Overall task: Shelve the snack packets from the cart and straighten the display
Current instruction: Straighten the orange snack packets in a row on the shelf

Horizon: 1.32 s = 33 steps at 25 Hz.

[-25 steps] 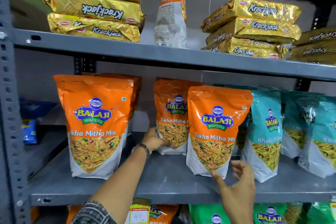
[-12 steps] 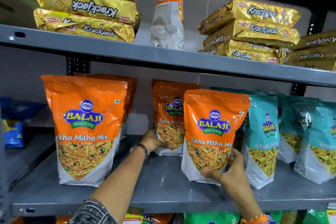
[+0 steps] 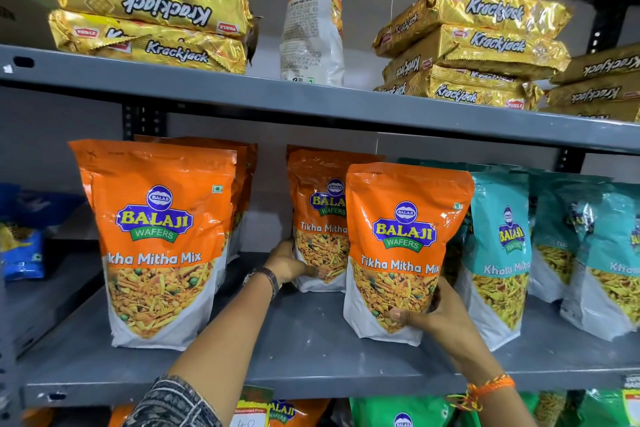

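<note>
Two hands are working mid shelf. Left hand is cupping rear orange pouch w/ fingers wrapped on its base; right hand is clamping front orange pouch low. Glossy, slick film, soft bulging bottoms — top-heavy pouches are risking tipping fwd off the ledge if nudged.

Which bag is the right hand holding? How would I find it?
Look at the middle grey shelf, where tall bags stand. The right hand grips the front orange bag beside the teal bags. It stands further forward than the orange bag behind it, which the left hand holds.
</note>
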### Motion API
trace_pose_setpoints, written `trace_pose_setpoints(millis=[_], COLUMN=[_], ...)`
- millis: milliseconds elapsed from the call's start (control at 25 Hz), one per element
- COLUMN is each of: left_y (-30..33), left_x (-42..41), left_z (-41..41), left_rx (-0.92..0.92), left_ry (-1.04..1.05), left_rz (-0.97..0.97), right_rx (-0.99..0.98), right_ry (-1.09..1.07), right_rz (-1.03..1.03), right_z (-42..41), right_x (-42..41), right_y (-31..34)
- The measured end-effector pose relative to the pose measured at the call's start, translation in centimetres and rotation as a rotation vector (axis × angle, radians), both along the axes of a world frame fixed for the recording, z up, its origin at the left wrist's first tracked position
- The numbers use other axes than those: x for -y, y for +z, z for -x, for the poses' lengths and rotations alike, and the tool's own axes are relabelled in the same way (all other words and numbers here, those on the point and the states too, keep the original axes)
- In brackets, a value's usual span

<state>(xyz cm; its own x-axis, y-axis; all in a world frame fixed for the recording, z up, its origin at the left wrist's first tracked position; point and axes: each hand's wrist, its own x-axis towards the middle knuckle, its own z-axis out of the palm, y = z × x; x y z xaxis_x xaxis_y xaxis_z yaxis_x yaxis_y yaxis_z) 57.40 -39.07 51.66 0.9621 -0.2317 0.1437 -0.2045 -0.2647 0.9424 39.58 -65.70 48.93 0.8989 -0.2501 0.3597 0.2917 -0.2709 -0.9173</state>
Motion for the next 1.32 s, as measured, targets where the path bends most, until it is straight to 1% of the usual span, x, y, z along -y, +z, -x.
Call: trace_pose_setpoints(millis=[120, 400, 640, 720, 760, 800, 840, 880, 920, 960, 1000, 1040, 1080, 1120, 1160, 1200, 1280, 1320], left_y=[0.0, -0.2, 0.5, 0.7, 1.0, 1.3, 1.4, 1.5, 1.3, 0.9, 0.6, 0.4, 0.1, -0.4, -0.7, -1.2, -1.7, -1.9], left_x=[-0.1, -0.2, -0.4, -0.3, -0.4, -0.6, -1.0, -1.5, -2.2, -2.9, -3.5, -4.1, -4.5, -4.8, -4.9, -5.0, -5.0, -5.0], left_z=[0.1, 0.9, 1.7, 2.3, 3.2, 4.4, 5.8, 7.1, 8.3, 9.3, 10.4, 11.4, 12.2, 12.4, 12.6, 12.6, 12.7, 12.8], left_rx=[0.006, 0.036, -0.026, -0.041, -0.038, -0.044, -0.057, -0.073, -0.092, -0.098, -0.092, -0.068, -0.026, 0.027, 0.087, 0.150, 0.242, 0.263], left_ry=[0.001, -0.021, -0.068, -0.057, 0.008, 0.106, 0.158, 0.139, 0.072, -0.028, -0.154, -0.263, -0.333, -0.330, -0.298, -0.262, -0.186, -0.152], left_rz=[-0.014, -0.001, -0.038, -0.015, 0.044, 0.140, 0.267, 0.398, 0.506, 0.541, 0.522, 0.415, 0.260, 0.077, -0.060, -0.153, -0.261, -0.277], right_rx=[-0.006, -0.073, -0.105, -0.101, -0.097, -0.093, -0.087, -0.079, -0.072, -0.064, -0.058, -0.049, -0.042, -0.039, -0.041, -0.046, -0.057, -0.057], right_ry=[0.030, 0.102, 0.197, 0.226, 0.240, 0.250, 0.255, 0.256, 0.253, 0.244, 0.233, 0.220, 0.208, 0.193, 0.178, 0.167, 0.157, 0.145], right_rz=[-0.009, 0.049, 0.071, 0.068, 0.067, 0.067, 0.068, 0.071, 0.076, 0.084, 0.093, 0.102, 0.106, 0.100, 0.087, 0.068, 0.035, 0.036], right_z=[0.0, -0.5, -0.5, -0.6, -0.6, -0.7, -0.8, -0.8, -0.9, -1.0, -1.1, -1.2, -1.3, -1.3, -1.3, -1.3, -1.2, -1.1], right_x=[0.1, 0.9, -0.1, -1.0, -1.4, -1.9, -2.5, -3.1, -3.7, -4.4, -5.2, -5.9, -6.5, -7.1, -7.5, -7.8, -8.0, -7.9], right_y=[0.2, 0.0, 0.2, 0.1, 0.1, 0.0, -0.1, -0.2, -0.3, -0.3, -0.3, -0.3, -0.3, -0.3, -0.3, -0.3, -0.5, -0.5])
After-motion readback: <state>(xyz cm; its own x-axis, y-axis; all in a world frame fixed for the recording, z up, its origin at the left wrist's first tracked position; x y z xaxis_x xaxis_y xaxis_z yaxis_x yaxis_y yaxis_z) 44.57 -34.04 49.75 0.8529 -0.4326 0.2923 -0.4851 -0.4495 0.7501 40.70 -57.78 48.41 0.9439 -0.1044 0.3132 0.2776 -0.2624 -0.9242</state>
